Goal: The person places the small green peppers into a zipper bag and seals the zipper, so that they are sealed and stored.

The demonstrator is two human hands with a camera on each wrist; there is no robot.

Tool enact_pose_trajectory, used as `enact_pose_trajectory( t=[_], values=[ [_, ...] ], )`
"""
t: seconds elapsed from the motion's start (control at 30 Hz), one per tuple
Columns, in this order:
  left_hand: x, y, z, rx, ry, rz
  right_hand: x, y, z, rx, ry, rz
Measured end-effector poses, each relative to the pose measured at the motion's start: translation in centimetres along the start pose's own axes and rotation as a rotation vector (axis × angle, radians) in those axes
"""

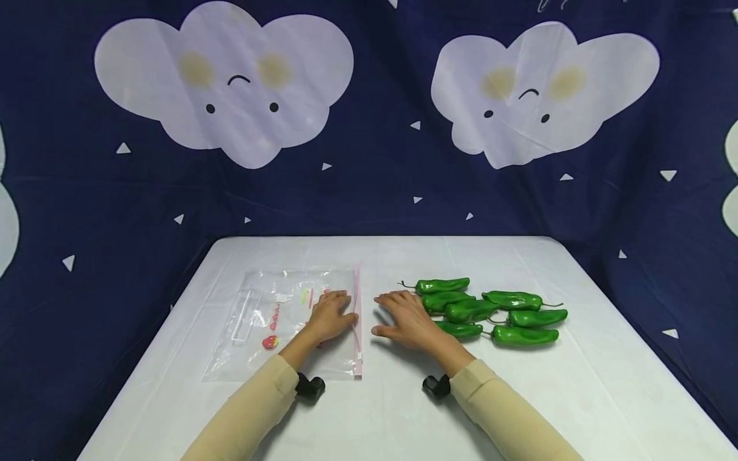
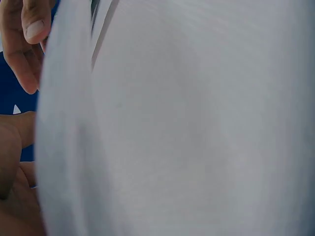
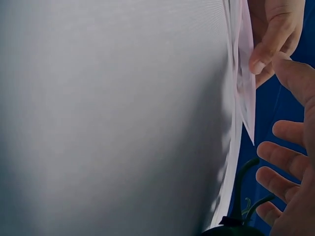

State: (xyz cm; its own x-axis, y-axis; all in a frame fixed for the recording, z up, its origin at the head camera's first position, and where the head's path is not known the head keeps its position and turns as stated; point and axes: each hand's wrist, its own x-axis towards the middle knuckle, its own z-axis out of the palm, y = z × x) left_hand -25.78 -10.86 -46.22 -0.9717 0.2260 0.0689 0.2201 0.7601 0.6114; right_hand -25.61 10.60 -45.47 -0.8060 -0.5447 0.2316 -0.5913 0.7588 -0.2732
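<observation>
A clear zip-top bag [image 1: 259, 368] with a strawberry print and a pink zip edge [image 1: 358, 368] lies flat at the table's left. My left hand [image 1: 328, 320] is over its right part, fingers spread, with the thumb at the pink edge. In the right wrist view, that edge [image 3: 247, 98] stands up slightly beside the left hand's thumb. My right hand [image 1: 406, 319] hovers between the bag and several green peppers [image 1: 471, 311], fingers apart and nothing held. It partly hides the nearest peppers. Pepper stems [image 3: 239, 187] show below the right fingers [image 3: 283, 160].
A white table [image 1: 392, 410] with rounded far corners carries everything. Behind it hangs a dark blue cloth [image 1: 380, 179] printed with upside-down clouds and small triangles. The peppers lie grouped at the right, some touching. A dark wrist camera [image 1: 436, 388] sits by each sleeve.
</observation>
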Motion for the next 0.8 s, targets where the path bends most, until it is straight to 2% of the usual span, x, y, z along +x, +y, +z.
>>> enact_pose_trajectory(
  t=[0.37, 0.53, 0.8],
  values=[
    [-0.2, -0.5, -0.1, -0.079, -0.004, 0.012, 1.4, -0.2, 0.7, -0.020, -0.106, 0.025],
    [-0.4, -0.6, -0.3, -0.122, -0.018, -0.004, 2.1, -0.4, 1.0, -0.025, -0.153, 0.039],
    [-0.5, -0.7, -0.3, -0.154, -0.034, -0.021, 2.6, -0.7, 1.5, -0.022, -0.162, 0.015]
  ],
)
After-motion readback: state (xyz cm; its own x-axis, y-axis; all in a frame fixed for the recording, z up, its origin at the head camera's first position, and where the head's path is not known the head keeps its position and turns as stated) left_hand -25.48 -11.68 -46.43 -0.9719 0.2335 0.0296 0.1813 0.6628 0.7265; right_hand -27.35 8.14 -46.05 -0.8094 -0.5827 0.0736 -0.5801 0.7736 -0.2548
